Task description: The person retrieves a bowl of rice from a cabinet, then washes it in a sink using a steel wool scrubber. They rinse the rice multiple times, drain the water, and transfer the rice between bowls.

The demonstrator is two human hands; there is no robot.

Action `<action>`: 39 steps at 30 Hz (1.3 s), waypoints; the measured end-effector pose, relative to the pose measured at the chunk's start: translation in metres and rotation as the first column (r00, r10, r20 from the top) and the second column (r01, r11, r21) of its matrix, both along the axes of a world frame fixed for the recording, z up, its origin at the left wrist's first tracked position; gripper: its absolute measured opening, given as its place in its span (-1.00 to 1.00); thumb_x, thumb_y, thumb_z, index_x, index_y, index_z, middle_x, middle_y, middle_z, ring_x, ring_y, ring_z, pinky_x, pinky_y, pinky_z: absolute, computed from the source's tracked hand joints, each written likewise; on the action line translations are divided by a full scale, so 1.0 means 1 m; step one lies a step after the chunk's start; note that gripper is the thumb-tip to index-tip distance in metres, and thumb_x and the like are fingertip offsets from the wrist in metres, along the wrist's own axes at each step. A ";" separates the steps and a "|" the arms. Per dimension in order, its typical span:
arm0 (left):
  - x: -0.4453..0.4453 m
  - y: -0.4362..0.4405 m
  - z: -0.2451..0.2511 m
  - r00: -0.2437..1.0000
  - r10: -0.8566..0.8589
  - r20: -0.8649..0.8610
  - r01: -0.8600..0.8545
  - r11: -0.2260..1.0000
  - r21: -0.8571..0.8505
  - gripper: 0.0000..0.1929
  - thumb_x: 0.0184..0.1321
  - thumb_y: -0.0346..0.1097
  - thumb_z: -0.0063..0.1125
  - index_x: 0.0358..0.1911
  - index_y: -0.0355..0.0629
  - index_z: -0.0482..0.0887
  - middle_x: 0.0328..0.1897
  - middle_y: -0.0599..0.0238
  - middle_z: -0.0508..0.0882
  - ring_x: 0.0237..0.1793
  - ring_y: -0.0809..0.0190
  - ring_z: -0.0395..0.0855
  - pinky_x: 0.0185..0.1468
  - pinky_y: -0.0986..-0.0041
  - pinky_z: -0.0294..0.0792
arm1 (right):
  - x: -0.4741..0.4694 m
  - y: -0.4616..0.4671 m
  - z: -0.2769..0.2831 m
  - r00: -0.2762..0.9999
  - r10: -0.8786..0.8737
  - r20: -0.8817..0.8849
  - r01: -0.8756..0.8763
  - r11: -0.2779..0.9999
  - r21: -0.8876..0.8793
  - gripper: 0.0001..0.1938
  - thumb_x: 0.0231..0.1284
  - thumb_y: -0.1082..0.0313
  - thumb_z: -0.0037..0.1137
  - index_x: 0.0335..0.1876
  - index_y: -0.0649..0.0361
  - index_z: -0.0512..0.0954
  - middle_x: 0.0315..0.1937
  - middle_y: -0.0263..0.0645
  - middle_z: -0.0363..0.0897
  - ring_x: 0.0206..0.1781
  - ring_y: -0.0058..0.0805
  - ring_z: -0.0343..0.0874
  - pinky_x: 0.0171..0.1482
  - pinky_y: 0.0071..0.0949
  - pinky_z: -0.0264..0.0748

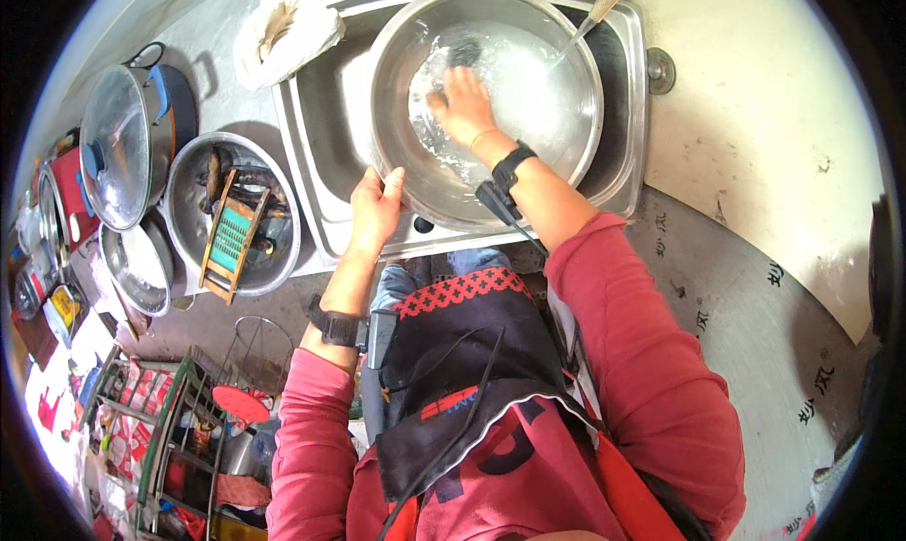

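A large stainless steel basin point(396, 116) with water in it sits in the metal sink point(322, 109). My left hand point(379, 205) grips its near-left rim, thumb uppermost. Inside the basin, my right hand point(467, 106) is blurred, with its fingers stretched away from me. A dark, rough-looking patch point(463, 51) shows just beyond the fingertips; whether I hold it is unclear. At the far right, a utensil with a long tan patterned handle point(612, 0) leans over the rim, its lower end in the basin.
Left of the sink, a metal bowl point(283, 272) holds dark elongated pieces and carries a wood-framed grater point(233, 230). Beyond stand a glass-lidded pot point(117, 145) and a smaller metal bowl point(134, 272). A white cloth-like bag point(304, 46) lies by the sink's far-left corner.
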State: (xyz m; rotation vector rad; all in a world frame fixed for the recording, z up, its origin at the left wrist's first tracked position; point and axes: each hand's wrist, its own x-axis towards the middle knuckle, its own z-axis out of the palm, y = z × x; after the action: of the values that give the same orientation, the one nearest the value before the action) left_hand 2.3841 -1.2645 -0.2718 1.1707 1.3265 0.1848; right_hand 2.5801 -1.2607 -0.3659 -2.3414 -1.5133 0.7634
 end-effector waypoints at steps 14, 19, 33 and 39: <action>-0.005 0.003 -0.006 1.000 -0.019 0.003 0.020 1.000 -0.016 -0.75 0.24 -0.21 0.00 -0.21 -0.28 0.52 -0.47 0.28 0.62 -0.52 0.40 0.56 -0.47 0.55 0.46 | 0.107 -0.042 0.015 0.915 0.239 0.326 -0.115 0.927 -0.358 -0.20 0.12 -0.32 -0.31 0.30 0.22 0.12 0.33 -0.13 0.05 0.42 -0.31 -0.10 0.38 -0.22 -0.27; -0.004 0.003 -0.006 0.998 -0.045 -0.033 0.045 0.999 0.001 -0.75 0.23 -0.20 0.02 -0.24 -0.29 0.52 -0.48 0.27 0.62 -0.54 0.41 0.55 -0.48 0.54 0.45 | 0.067 -0.082 0.026 0.993 0.055 0.105 0.015 0.819 -0.573 -0.16 0.08 -0.34 -0.27 0.24 0.33 0.18 0.31 0.02 0.04 0.40 -0.19 -0.09 0.35 -0.20 -0.15; -0.002 -0.001 0.001 0.999 -0.020 0.034 0.022 0.998 -0.051 -0.78 0.25 -0.23 -0.01 -0.19 -0.23 0.53 -0.52 0.39 0.57 -0.57 0.48 0.46 -0.49 0.61 0.38 | 0.091 0.015 -0.002 0.699 -0.715 -0.012 0.693 0.675 0.253 -0.19 0.06 0.01 0.00 0.30 0.41 -0.01 0.32 0.14 -0.07 0.39 0.00 -0.13 0.37 -0.15 -0.24; -0.004 0.002 0.000 0.996 -0.085 0.036 0.087 0.995 -0.053 -0.77 0.26 -0.22 -0.03 -0.18 -0.24 0.50 -0.47 0.38 0.59 -0.55 0.48 0.49 -0.47 0.63 0.40 | 0.073 0.046 0.010 0.987 -0.056 0.150 0.046 0.997 0.069 -0.28 0.08 0.00 -0.10 0.30 0.28 0.07 0.28 0.01 0.08 0.40 -0.13 -0.10 0.37 -0.17 -0.23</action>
State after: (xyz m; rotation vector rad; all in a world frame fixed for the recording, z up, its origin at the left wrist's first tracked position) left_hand 2.3803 -1.2621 -0.2717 1.1713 1.2420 0.1049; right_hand 2.6528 -1.2145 -0.3558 -2.4272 -1.5071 0.5249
